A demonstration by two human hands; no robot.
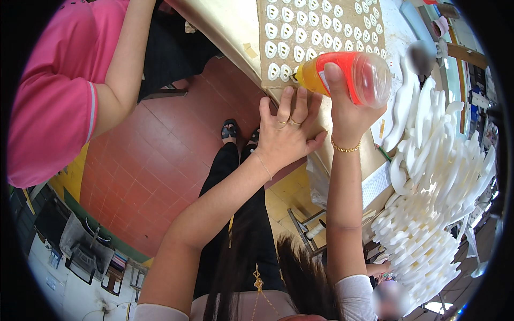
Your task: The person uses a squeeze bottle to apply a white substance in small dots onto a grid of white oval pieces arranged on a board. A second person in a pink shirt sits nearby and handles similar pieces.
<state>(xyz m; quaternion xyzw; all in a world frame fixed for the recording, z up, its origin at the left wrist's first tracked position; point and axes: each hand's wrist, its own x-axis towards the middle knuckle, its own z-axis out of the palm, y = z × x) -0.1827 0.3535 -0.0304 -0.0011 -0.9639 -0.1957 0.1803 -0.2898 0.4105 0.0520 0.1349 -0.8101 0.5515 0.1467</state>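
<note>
My right hand (349,109) is wrapped round a squeeze bottle (370,80) with a red and yellow body and a clear base. The bottle is tilted over, its narrow tip pointing left and down at a small white rounded piece (286,72) in the nearest row. Many such pieces, each with dark marks in its middle, lie in rows on a brown board (273,84). Beside the board's near edge is my left hand (289,131), fingers spread and holding nothing. Whether its fingertips touch the board is hard to tell. The bottle hides part of the board.
A person in a pink shirt (59,101) sits at the left by the table (219,27). On the right lies a large heap of white curved foam-like strips (423,214), with a paper sheet (376,185) near it. Below is a red tiled floor (144,176).
</note>
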